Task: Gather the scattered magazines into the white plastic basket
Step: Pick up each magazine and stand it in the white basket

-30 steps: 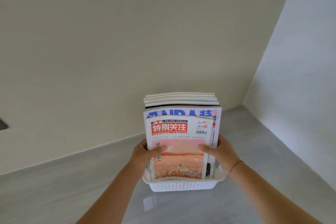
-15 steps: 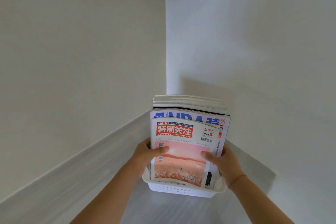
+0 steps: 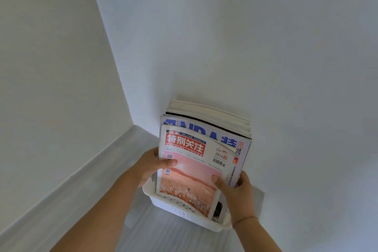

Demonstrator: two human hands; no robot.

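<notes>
I read this as the closing carry: left hand [image 3: 149, 168] and right hand [image 3: 235, 192] pinch the upright magazines [image 3: 192, 170], fingers [image 3: 244, 178] curled round their edges, lower ends in the white plastic basket [image 3: 184, 213] just below my fingers, so next I need a level set-down.

Two plain walls meet in a corner: the cream left wall [image 3: 51, 67] fills the left of the frame, the cooler bluish-white right wall [image 3: 266, 37] takes the centre and right, and their seam [image 3: 110, 47] slants down from the top edge. A pale grey skirting board [image 3: 71, 186] runs along the lower left. Light grey streaked floor [image 3: 163, 237] shows at the bottom centre, in soft, even light.
</notes>
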